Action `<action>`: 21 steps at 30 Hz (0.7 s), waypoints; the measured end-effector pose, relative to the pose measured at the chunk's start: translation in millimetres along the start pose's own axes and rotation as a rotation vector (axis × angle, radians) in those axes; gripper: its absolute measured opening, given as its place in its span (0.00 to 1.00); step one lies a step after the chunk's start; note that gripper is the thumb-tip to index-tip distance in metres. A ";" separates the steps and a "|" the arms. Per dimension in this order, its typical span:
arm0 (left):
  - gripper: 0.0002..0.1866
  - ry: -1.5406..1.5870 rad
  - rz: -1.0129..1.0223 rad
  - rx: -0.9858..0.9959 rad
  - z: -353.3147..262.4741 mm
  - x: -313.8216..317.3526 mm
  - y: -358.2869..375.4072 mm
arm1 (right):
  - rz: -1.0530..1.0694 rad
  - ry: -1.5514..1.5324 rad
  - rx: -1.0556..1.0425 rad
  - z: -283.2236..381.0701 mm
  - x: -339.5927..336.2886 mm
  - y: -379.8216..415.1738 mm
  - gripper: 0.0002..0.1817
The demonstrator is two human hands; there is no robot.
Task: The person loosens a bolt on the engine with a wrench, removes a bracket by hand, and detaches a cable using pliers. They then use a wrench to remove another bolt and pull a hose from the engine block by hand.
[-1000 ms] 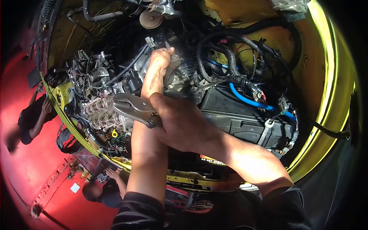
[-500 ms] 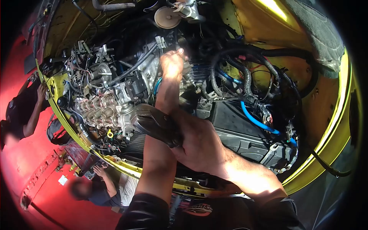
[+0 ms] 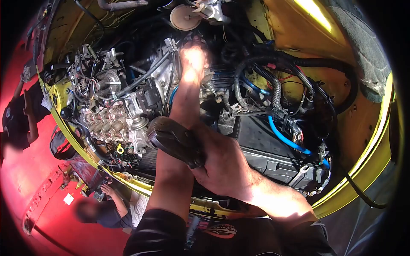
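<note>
My left hand [image 3: 194,57] reaches far into the engine bay, at the gearbox casing [image 3: 160,70] below a round beige disc [image 3: 185,17]. Its fingers are curled and partly washed out by glare; what they grip is hidden. Nearer to me, my right hand [image 3: 224,164] is closed round dark pliers [image 3: 175,141], whose head points left toward the exposed camshafts [image 3: 111,123]. The right hand and pliers lie over my left forearm.
A black ribbed hose [image 3: 273,81] and a blue hose [image 3: 284,136] run on the right above a black battery or box [image 3: 269,160]. The yellow body edge [image 3: 128,184] curves in front. Two other people [image 3: 25,106] [image 3: 106,211] are at the left.
My left hand has moved slightly farther in, with its fingers now pointing toward the disc. The pliers have rolled a little in my right hand. A person at the left has raised an arm.
</note>
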State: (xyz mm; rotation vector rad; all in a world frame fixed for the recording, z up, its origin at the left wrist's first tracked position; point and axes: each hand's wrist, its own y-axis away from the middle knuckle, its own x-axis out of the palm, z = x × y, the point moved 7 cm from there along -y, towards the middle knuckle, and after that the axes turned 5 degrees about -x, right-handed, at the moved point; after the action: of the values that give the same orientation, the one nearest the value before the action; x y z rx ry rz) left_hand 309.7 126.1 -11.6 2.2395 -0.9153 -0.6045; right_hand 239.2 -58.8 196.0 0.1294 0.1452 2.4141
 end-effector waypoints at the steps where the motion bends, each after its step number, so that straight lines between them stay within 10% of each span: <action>1: 0.16 0.032 -0.016 0.006 3.2 0.4 -2.8 | 0.008 0.000 0.002 -0.2 -0.7 -0.2 0.22; 21: 0.07 0.103 0.005 0.058 -4.6 -8.4 -76.7 | -0.093 -0.035 0.004 0.1 -7.0 0.2 0.23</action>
State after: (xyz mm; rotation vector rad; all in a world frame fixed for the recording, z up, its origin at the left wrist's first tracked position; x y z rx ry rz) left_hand 341.3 176.6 -60.8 2.2964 -0.8974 -0.4613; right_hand 244.3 -63.5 195.8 0.1638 0.1373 2.3172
